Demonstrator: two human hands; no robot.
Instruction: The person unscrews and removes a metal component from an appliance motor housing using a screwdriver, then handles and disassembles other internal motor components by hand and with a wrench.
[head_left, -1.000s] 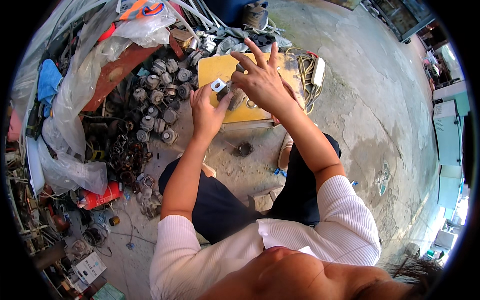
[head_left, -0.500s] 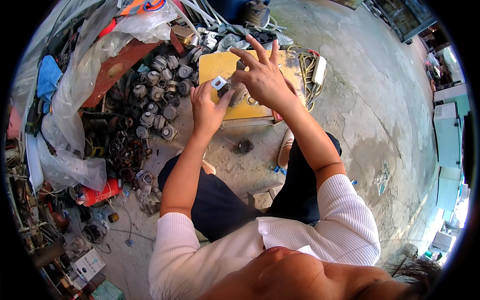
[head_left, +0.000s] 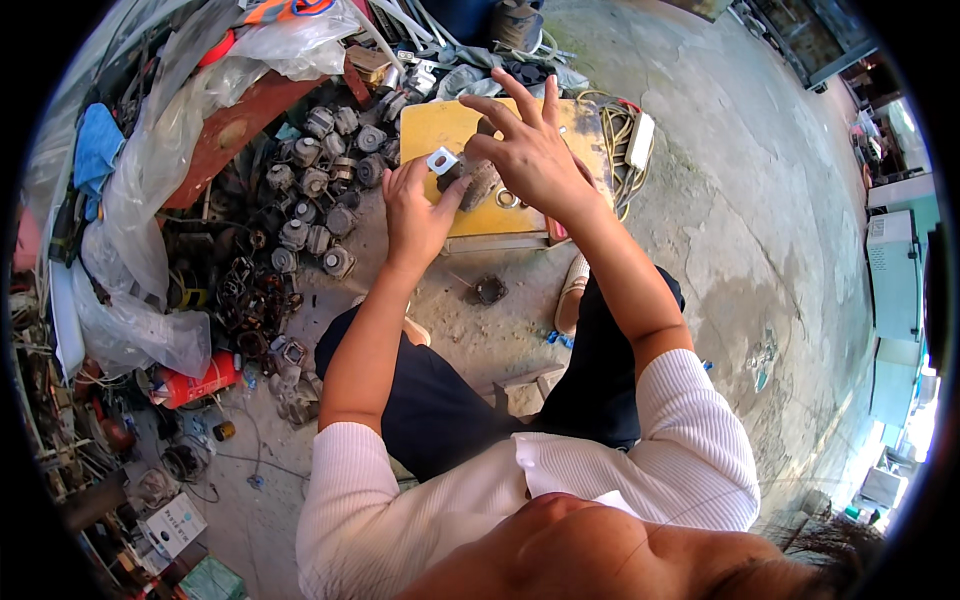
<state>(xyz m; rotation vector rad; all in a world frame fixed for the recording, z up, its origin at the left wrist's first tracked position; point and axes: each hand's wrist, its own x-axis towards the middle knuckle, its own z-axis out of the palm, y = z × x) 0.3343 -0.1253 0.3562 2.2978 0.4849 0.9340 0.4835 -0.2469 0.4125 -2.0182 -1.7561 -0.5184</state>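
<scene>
Over a worn yellow stool-like work surface (head_left: 425,122), my left hand (head_left: 412,222) grips a small motor part with a dark body. Its bright silver bracket (head_left: 441,160), with a slot in it, sticks up past my fingertips. A rough grey-brown lump (head_left: 481,184) sits between my two hands; whether it joins the part is unclear. My right hand (head_left: 535,165) is bent into a pinch beside the lump, its other fingers raised and spread. A dark bit (head_left: 487,127) shows at the pinching fingers, too small to name. Nearby on the yellow top lies a metal ring (head_left: 508,199).
Several small motors (head_left: 314,187) are heaped on the floor to the left, beside plastic sheeting (head_left: 140,250) and a red cylinder (head_left: 200,380). Coiled cable with a white power strip (head_left: 640,140) lies right of the yellow surface. A dark ring-shaped part (head_left: 490,290) rests between my feet.
</scene>
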